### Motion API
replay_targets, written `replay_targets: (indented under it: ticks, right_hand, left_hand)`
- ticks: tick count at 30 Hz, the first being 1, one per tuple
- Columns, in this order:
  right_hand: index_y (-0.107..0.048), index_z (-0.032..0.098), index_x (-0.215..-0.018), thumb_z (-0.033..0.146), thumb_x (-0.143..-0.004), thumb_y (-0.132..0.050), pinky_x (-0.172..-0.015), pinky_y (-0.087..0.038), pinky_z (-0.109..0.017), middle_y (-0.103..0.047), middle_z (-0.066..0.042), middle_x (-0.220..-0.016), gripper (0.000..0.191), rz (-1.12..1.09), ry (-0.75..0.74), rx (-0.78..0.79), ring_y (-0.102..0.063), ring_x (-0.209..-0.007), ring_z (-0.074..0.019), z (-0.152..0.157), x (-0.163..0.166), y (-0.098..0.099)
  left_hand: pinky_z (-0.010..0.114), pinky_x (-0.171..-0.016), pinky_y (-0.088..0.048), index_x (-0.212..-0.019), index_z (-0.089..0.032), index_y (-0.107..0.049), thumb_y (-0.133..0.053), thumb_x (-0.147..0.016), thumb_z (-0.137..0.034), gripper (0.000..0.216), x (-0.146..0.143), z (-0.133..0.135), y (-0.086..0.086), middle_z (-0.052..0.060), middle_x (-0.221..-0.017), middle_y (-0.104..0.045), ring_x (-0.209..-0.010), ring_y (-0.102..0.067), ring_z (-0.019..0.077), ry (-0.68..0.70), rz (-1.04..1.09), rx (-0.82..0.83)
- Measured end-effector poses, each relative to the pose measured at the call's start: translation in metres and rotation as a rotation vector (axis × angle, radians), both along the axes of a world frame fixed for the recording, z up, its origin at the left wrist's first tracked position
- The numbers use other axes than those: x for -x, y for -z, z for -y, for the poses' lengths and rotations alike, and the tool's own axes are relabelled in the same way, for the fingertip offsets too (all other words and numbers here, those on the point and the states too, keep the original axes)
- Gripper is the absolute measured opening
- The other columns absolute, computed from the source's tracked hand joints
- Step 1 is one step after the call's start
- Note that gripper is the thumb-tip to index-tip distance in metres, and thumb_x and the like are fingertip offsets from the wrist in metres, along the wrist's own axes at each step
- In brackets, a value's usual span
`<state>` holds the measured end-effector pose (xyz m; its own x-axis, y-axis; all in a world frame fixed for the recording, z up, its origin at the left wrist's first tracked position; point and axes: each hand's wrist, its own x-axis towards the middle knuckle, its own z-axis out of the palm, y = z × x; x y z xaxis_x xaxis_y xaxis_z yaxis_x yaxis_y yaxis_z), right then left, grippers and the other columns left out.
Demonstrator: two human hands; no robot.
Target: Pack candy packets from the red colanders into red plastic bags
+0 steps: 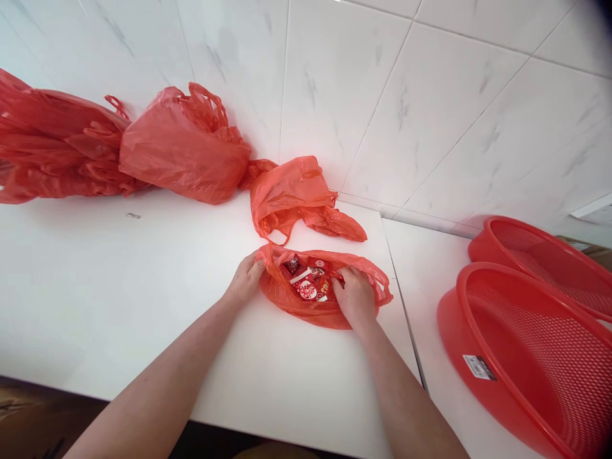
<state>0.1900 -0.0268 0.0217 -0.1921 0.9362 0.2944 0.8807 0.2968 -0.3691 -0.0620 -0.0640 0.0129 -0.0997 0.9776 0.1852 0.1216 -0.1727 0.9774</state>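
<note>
A red plastic bag (306, 309) lies open on the white table (119, 287) in front of me. Inside it are several red and white wrapped packets (306, 284). My left hand (245, 280) is closed on the bag's left rim, holding it open. My right hand (354, 296) is curled over the right side of the opening, its fingers pinched on the bag's edge next to the packets.
More red plastic bags lie along the tiled wall: a loose one (296, 194) just behind, a full one (186, 150), and a heap (52, 146) at far left. Two red mesh baskets (535, 350) stand on the right. The table's front edge is near me.
</note>
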Motion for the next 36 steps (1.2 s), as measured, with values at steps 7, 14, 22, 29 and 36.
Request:
replay_targets:
  ticks: [7, 14, 22, 29, 36]
  right_hand:
    - [-0.062, 0.022, -0.086, 0.024, -0.089, -0.048, -0.073, -0.042, -0.031, -0.067, -0.003, -0.088, 0.014, -0.105, 0.003, -0.098, -0.057, -0.084, -0.0196, 0.006, 0.000, -0.002]
    - [-0.062, 0.024, -0.112, 0.022, -0.088, -0.049, -0.082, -0.045, -0.037, -0.067, -0.006, -0.105, 0.028, -0.136, 0.024, -0.164, -0.058, -0.098, -0.0238, 0.006, 0.001, 0.001]
    - [-0.066, 0.024, -0.110, 0.019, -0.084, -0.056, -0.093, -0.042, -0.039, -0.064, -0.005, -0.111, 0.029, -0.090, -0.247, -0.141, -0.053, -0.101, -0.0228, 0.010, 0.023, 0.004]
    - [-0.061, 0.025, -0.122, 0.014, -0.079, -0.056, -0.083, -0.041, -0.040, -0.059, -0.008, -0.102, 0.044, 0.143, -0.222, -0.092, -0.051, -0.091, -0.0239, 0.011, 0.032, 0.005]
    - [-0.067, 0.023, -0.109, 0.019, -0.085, -0.057, -0.081, -0.041, -0.036, -0.058, -0.006, -0.092, 0.027, 0.026, -0.221, -0.114, -0.051, -0.087, -0.0207, 0.012, 0.031, 0.004]
  left_hand:
    - [0.041, -0.091, -0.047, -0.109, -0.013, -0.065, -0.042, -0.087, -0.060, 0.057, 0.000, 0.000, 0.001, 0.012, -0.113, -0.067, -0.109, -0.058, 0.0324, -0.018, 0.018, 0.056]
    - [0.039, -0.087, -0.048, -0.107, -0.013, -0.066, -0.045, -0.087, -0.057, 0.052, -0.001, 0.000, 0.001, 0.011, -0.106, -0.069, -0.104, -0.060, 0.0312, -0.043, 0.018, 0.069]
    - [0.037, -0.089, -0.047, -0.107, -0.015, -0.065, -0.045, -0.087, -0.056, 0.050, -0.001, -0.001, 0.002, 0.010, -0.111, -0.068, -0.107, -0.059, 0.0305, -0.023, 0.019, 0.047]
    - [0.038, -0.088, -0.048, -0.104, -0.015, -0.065, -0.045, -0.088, -0.052, 0.045, -0.003, -0.001, 0.002, 0.010, -0.110, -0.067, -0.103, -0.060, 0.0295, -0.041, 0.018, 0.051]
    - [0.038, -0.086, -0.048, -0.102, -0.014, -0.065, -0.045, -0.086, -0.058, 0.050, -0.003, 0.000, 0.003, 0.010, -0.108, -0.069, -0.101, -0.061, 0.0298, -0.051, 0.033, 0.080]
